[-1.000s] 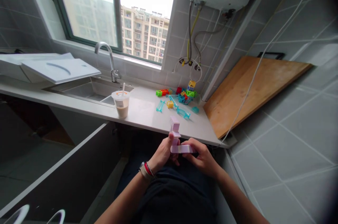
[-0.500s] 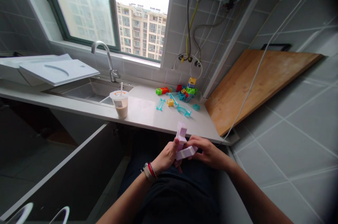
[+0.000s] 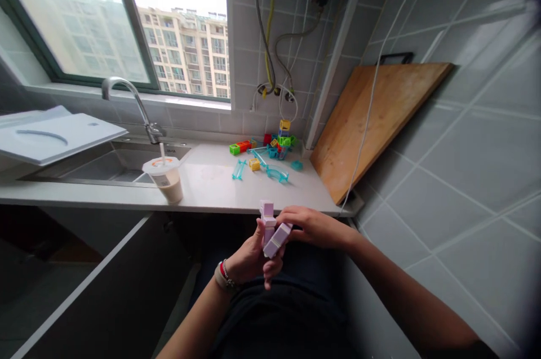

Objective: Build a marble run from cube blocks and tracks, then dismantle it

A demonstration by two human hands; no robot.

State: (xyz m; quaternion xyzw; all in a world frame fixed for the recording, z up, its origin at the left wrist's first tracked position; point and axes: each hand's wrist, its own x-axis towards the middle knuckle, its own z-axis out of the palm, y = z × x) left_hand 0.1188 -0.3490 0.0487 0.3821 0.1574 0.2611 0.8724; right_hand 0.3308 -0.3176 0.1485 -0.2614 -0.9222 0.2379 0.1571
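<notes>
Just in front of the counter edge, my left hand (image 3: 249,256) grips a pale purple piece made of joined blocks (image 3: 276,239), its thumb along the left side. One part of the piece points up and another slants to the upper right. My right hand (image 3: 310,226) has its fingers closed on the right side of the same piece; some fingertips are hidden behind it. Beyond the hands, a yellow cube block (image 3: 254,164) and turquoise connector pieces (image 3: 277,174) lie on the counter.
A plastic cup with a straw (image 3: 168,181) stands near the counter's front edge, beside the sink (image 3: 105,164). Coloured blocks (image 3: 284,142) are heaped at the back. A wooden board (image 3: 372,116) leans on the right wall behind a white cable. A cabinet door (image 3: 97,280) stands open.
The view has swung right, so everything sits further left. The slanted part of the purple piece has tilted more steeply upward. Both hands stay on it.
</notes>
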